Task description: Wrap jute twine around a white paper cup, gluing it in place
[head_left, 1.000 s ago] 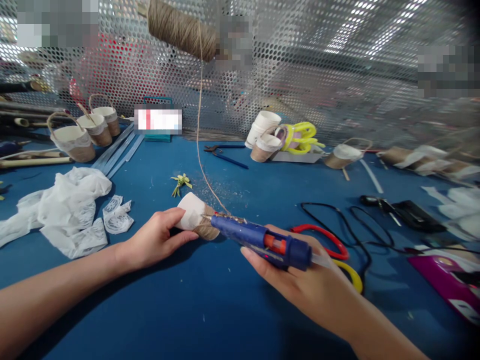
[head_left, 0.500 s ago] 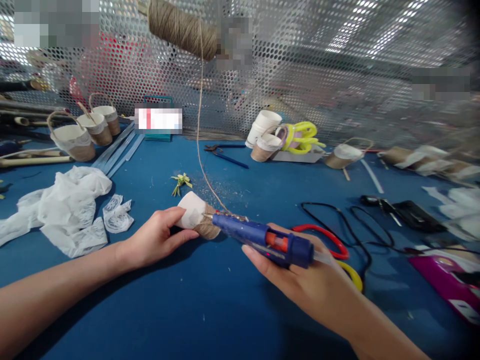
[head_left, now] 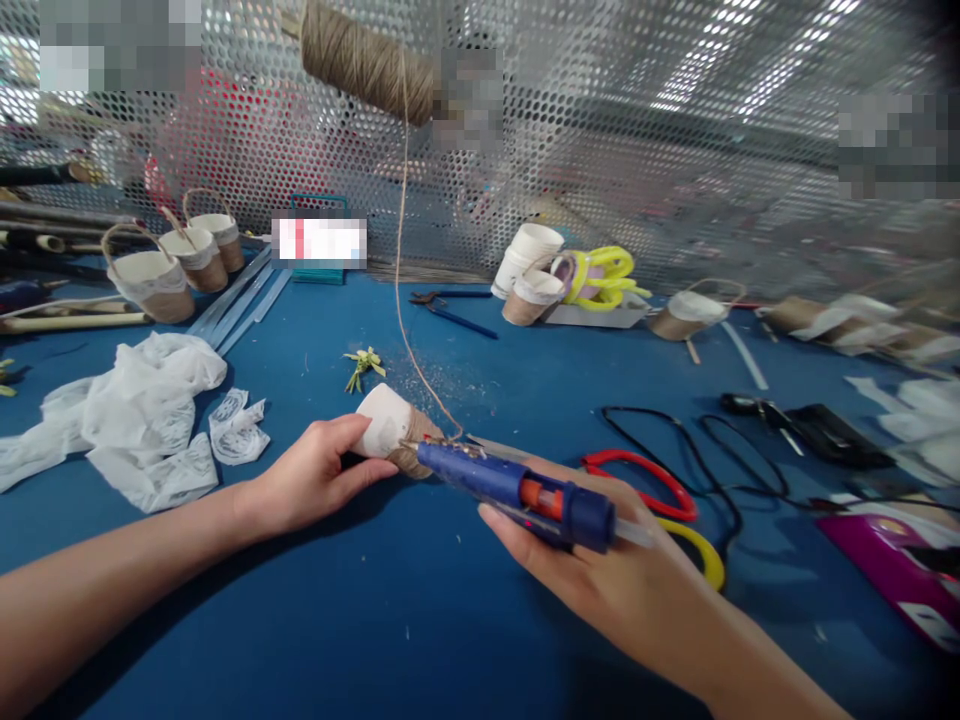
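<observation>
My left hand [head_left: 319, 468] grips a small white paper cup [head_left: 384, 418] lying tilted on its side, thumb and fingers at its left end. Brown twine or burlap [head_left: 421, 432] wraps the cup's right part. In my right hand [head_left: 600, 570] is a blue hot glue gun [head_left: 487, 480], its tip at the cup's wrapped side; whether tip and cup touch I cannot tell. A clear glue stick [head_left: 636, 535] sticks out of the gun's back end. A strand of twine [head_left: 402, 250] runs down from a spool [head_left: 367, 65] to near the cup.
Scissors with red and yellow handles [head_left: 679, 490] lie beside my right hand. White lace [head_left: 150, 420] is heaped at left. Several lace-trimmed cups with handles [head_left: 154, 285] stand behind it. Pliers [head_left: 454, 310], a black cord [head_left: 675, 430] and a purple item [head_left: 877, 565] also lie on the blue table.
The glue gun has shifted slightly left and down along the cup's wrapped side, with my right hand. The scissors' blades show more behind it. My left hand and the cup stay nearly still.
</observation>
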Available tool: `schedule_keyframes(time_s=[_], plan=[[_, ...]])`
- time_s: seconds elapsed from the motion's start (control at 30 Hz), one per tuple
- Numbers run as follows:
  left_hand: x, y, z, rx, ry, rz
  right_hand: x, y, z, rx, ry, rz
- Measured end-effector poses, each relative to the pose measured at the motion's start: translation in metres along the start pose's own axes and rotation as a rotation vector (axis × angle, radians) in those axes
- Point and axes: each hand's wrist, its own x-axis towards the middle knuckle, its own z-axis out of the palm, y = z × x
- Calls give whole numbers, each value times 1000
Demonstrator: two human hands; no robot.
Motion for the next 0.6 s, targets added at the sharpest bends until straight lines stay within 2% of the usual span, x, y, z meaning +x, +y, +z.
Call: schedule_keyframes(time_s=[0.6], plan=[[-1, -1, 0, 39, 19, 38, 0, 7, 0, -52, 49, -46]])
